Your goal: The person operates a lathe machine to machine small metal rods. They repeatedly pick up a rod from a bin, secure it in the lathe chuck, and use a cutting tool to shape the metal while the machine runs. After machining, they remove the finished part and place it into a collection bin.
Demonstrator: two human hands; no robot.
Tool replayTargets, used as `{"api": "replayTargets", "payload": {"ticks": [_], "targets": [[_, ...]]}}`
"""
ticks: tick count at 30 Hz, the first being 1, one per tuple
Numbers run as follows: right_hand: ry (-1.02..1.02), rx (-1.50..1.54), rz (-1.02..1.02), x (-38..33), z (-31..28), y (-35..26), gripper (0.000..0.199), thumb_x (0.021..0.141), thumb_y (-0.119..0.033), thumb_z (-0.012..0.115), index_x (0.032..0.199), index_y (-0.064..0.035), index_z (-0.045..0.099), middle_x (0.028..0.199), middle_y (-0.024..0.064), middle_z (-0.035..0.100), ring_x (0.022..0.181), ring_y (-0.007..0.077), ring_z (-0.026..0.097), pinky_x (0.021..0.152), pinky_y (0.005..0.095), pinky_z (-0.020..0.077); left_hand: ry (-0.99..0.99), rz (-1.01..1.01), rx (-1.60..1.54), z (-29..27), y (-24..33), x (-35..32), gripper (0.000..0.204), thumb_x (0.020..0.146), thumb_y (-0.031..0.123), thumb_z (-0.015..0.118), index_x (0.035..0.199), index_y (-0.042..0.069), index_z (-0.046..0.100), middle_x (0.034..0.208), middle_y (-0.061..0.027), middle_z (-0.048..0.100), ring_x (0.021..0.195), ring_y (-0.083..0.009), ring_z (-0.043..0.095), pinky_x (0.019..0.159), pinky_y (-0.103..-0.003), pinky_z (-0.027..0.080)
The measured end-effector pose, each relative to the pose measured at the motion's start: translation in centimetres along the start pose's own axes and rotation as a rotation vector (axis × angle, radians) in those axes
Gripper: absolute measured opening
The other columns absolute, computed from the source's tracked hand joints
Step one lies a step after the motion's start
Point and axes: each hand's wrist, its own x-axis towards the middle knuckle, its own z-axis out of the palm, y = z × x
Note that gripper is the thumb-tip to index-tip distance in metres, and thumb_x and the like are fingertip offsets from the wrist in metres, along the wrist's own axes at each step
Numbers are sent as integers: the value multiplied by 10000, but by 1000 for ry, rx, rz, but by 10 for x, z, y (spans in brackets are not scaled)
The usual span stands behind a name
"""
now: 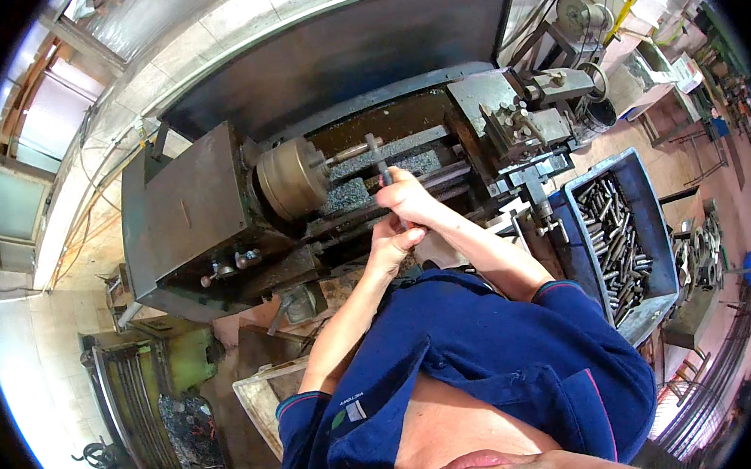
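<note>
My right hand (405, 196) is closed round a grey bar-shaped metal tool (377, 155), whose exact kind I cannot make out. The tool's far end stands across the outer end of a slim metal rod (349, 153); whether they touch is unclear. That rod sticks out from the round lathe chuck (291, 179), to the left of the tool. Nearer to me, my left hand (392, 246) is closed just below the right one, on what looks like the lower end of the same tool. Its fingers partly hide that end.
Behind the chuck stands the lathe headstock (186, 207), with levers on its front. Metal chips (347, 195) cover the bed. The carriage and tool post (520, 131) stand to the right. A blue bin (665, 251) of short metal rods sits by my right side.
</note>
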Motion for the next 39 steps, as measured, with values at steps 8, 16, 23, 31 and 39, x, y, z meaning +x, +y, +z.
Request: {"api": "replayTargets", "payload": {"ticks": [8, 16, 23, 31, 39], "targets": [[-32, -72, 53, 0, 5, -10, 268, 600, -144, 563, 800, 23, 499, 709, 106, 516, 698, 206, 503, 632, 316, 424, -51, -21, -130, -11, -11, 7, 550, 572, 194, 818, 989, -12, 524, 846, -23, 571, 759, -108, 546, 648, -223, 441], [172, 235, 49, -20, -24, -11, 171, 622, -40, 568, 758, -53, 464, 663, -6, 446, 596, 102, 409, 508, 259, 348, -221, -173, -115, 13, 7, 13, 569, 557, 267, 818, 971, -2, 535, 861, -36, 588, 759, -107, 563, 643, -239, 459], [269, 386, -256, -76, -48, 11, 259, 625, -4, 515, 880, -39, 498, 769, 18, 476, 678, 114, 458, 604, 250, 392, -280, -7, 720, 36, 13, 6, 580, 492, 200, 795, 938, -39, 512, 775, -58, 564, 767, -115, 548, 725, -241, 450], [687, 565, -101, -166, -60, 55, 303, 648, -14, 503, 945, -14, 557, 846, 46, 587, 744, 152, 555, 689, 292, 456, -441, 150, 1120, 75, -31, -37, 841, 466, 400, 795, 1114, -12, 453, 980, -189, 568, 904, -343, 574, 777, -408, 461], [653, 703, -46, -241, -125, 74, 234, 709, -42, 464, 904, -4, 587, 848, 106, 645, 478, 46, 460, 407, 190, 361, -574, 38, 667, 113, -41, -43, 302, 716, 163, 670, 952, -11, 601, 654, -76, 593, 551, -79, 512, 514, -238, 425]]}}
